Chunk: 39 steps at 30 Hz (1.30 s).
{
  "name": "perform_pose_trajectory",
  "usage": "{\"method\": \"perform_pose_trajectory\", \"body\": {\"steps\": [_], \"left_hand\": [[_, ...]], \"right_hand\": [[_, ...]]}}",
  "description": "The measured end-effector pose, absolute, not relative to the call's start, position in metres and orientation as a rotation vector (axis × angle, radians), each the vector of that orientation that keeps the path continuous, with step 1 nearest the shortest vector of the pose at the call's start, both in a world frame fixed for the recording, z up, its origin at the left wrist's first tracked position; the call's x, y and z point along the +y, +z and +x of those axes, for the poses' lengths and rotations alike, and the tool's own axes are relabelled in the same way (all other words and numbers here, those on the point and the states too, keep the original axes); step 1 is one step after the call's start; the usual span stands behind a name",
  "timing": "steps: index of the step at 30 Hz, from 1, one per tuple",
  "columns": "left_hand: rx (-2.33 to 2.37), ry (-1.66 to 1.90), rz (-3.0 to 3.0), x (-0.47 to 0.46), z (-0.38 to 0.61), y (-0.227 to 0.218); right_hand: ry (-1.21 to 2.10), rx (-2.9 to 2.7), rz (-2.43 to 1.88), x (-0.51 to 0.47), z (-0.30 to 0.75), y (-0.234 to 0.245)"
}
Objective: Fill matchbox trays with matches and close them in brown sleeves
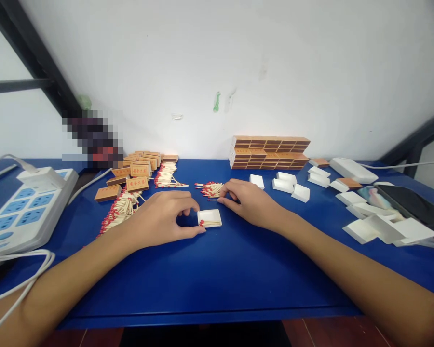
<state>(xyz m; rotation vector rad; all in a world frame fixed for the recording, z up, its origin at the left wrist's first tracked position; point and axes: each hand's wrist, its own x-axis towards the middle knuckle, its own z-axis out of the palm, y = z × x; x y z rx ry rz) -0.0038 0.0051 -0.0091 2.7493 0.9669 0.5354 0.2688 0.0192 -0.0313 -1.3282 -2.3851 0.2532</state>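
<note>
- Bright, soft, even light covers the white wall (188,62) and blue table (217,279).
- Faint shadows lie beside the left hand (166,217) and right hand (251,201).
- Blocky pixels mask a patch (94,137) by the table's back left corner.
- Wide-angle distortion stretches the forearms (321,248) toward the table's front corners.

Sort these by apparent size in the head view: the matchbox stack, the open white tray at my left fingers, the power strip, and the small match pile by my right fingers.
1. Power strip, helped by being nearer the camera
2. Matchbox stack
3. Open white tray and small match pile: too alike to rank
</note>
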Motion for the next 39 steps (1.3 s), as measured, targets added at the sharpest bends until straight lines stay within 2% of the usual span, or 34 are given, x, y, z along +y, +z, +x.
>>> {"method": "perform_pose_trajectory", "body": {"steps": [26, 39], "left_hand": [[0.982, 0.537, 2.764, 0.006, -0.003, -0.008], [0.968, 0.477, 2.752, 0.005, -0.003, -0.006]], "right_hand": [[0.268, -2.414, -1.282, 0.017, 0.274, -0.026], [0.434, -2.456, -1.117, 0.013, 0.271, -0.023]]}}
